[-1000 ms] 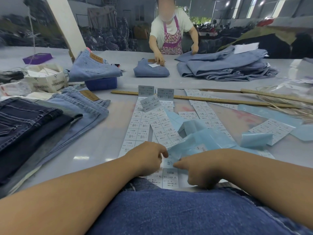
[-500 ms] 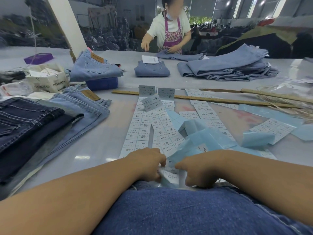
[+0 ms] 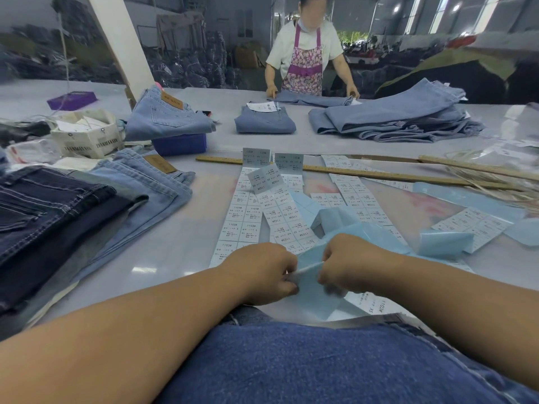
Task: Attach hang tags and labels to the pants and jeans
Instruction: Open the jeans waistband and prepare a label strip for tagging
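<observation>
Long strips of white size labels [image 3: 243,217] on pale blue backing lie down the middle of the table. My left hand [image 3: 262,275] and my right hand [image 3: 347,266] meet just above the table's near edge, both pinching a lifted piece of blue backing paper [image 3: 313,293] with a label strip; the fingertips are blurred. A blue pair of jeans [image 3: 306,363] lies across the bottom of the view under my forearms. Dark jeans [image 3: 43,211] and lighter folded jeans [image 3: 145,182] are stacked at the left.
A wooden ruler [image 3: 379,173] crosses the table beyond the labels. A white box of tags [image 3: 87,135] and a blue box [image 3: 180,142] under folded jeans stand back left. A person in an apron [image 3: 306,56] handles jeans at the far edge beside a pile [image 3: 393,118].
My hands have lifted the blue backing strip off the table and drawn it up between them. The person opposite has shifted right and spread another pair of jeans.
</observation>
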A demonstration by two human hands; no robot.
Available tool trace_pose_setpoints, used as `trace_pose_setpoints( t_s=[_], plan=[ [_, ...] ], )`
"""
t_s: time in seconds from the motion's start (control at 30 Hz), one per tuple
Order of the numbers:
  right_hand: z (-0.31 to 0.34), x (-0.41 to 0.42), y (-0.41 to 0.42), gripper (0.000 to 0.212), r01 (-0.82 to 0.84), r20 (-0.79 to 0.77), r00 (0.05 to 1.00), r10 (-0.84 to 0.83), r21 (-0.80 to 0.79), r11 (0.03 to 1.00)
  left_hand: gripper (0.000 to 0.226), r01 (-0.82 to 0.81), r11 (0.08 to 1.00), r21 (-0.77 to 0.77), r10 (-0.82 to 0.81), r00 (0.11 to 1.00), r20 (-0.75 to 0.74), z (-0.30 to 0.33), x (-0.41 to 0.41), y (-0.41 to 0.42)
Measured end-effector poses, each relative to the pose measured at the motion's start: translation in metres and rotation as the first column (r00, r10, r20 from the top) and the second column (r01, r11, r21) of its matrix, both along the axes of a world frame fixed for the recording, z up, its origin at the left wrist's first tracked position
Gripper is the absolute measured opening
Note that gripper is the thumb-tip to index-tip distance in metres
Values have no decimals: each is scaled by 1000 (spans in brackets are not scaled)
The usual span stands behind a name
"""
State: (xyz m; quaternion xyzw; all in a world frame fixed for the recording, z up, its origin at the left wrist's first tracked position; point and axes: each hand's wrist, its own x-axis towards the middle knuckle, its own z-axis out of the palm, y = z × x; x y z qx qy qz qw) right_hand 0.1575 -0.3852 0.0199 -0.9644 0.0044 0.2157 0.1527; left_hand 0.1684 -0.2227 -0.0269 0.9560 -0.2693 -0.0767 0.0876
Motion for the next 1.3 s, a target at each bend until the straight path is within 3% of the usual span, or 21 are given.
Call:
trace_pose_setpoints(
  t_s=[0.17,0.4,0.6,0.83,1.03,1.2,1.3],
  plan=[
    [-1,-2,-3,14,43,-25,999,-41,108,993,28,3,992,-124,-4,1000,-2,5,-5,-6],
    [-4,0,-6,22,42,-70,997,-31,156,987,11,-49,969,-240,27,995,-96,7,-5,-5],
    [-8,0,-8,24,47,-114,993,-25,193,980,12,-119,948,-295,65,980,-188,1,0,-1],
    [-6,-1,-6,12,68,-153,988,-28,263,962,13,-116,953,-280,64,980,-190,0,2,-1],
    [-9,-1,-6,31,175,-267,959,-90,313,934,10,-139,944,-300,92,982,-166,-1,3,-2],
    [-10,-2,-6,18,215,-282,956,-86,470,856,11,-147,933,-329,83,976,-200,-1,3,-2],
    [-11,-1,-8,12,149,-239,970,-43,445,883,12,-139,934,-330,75,977,-200,0,3,-1]
  ],
)
